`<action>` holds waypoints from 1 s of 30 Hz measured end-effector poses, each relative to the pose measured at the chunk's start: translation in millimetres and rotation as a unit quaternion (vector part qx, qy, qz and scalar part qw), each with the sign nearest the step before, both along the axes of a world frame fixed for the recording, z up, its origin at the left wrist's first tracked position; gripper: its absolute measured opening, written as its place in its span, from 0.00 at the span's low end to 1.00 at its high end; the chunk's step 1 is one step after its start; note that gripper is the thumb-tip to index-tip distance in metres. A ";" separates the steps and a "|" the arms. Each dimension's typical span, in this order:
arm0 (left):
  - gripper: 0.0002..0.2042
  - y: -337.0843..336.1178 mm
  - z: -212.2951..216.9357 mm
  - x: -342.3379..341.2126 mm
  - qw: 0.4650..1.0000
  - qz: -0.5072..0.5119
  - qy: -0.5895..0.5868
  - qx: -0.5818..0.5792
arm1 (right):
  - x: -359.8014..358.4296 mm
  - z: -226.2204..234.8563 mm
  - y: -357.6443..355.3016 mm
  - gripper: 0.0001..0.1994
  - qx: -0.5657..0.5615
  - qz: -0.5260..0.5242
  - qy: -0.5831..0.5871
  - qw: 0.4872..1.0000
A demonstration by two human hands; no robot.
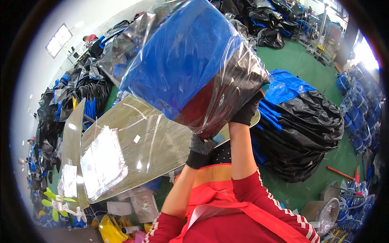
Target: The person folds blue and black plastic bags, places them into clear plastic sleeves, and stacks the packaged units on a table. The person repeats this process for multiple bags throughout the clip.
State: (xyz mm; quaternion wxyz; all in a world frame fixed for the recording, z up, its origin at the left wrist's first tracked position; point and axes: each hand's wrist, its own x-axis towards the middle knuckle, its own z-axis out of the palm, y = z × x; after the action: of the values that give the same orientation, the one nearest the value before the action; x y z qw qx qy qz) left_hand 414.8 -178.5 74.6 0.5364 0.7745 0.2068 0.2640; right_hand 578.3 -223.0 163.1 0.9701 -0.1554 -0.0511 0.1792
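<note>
Green floor (285,58) lies past wood-grain table (168,139) and bag (186,56).

Bright, I thought: a gridded white window (59,41) glowed upper left, glare (366,52) flared upper right, highlights streaked a clear, glossy plastic bag (194,65), and the frame's edges curved into black.

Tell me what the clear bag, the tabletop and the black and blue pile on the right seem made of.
Clear bag: probably thin, glossy plastic film; it's see-through with creases and glints.
Tabletop: wood or wood-look laminate, smooth; streaked grain and reflections show.
Black and blue pile: likely pliable plastic sheeting or coated fabric; loose folds, soft sheen.
</note>
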 end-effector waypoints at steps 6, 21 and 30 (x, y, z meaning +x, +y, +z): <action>0.20 39.0 45.7 -40.8 0.910 0.038 -0.363 -0.200 | -54.8 -26.5 11.1 0.40 -0.036 0.077 -0.041 0.996; 0.22 22.5 103.3 -146.9 0.938 0.071 -0.035 0.337 | -35.1 44.9 -30.6 0.35 -0.327 -0.118 -0.664 0.662; 0.27 84.2 139.6 -109.0 0.934 0.177 -0.180 0.252 | -36.5 33.2 -44.8 0.43 -0.350 -0.266 -0.518 0.734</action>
State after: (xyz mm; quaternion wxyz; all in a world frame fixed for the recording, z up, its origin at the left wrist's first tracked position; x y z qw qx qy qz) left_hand 305.9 -94.3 214.3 0.2961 0.7746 0.1677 0.5331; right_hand 541.8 -267.8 196.3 0.6785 -0.5601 -0.4361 -0.1891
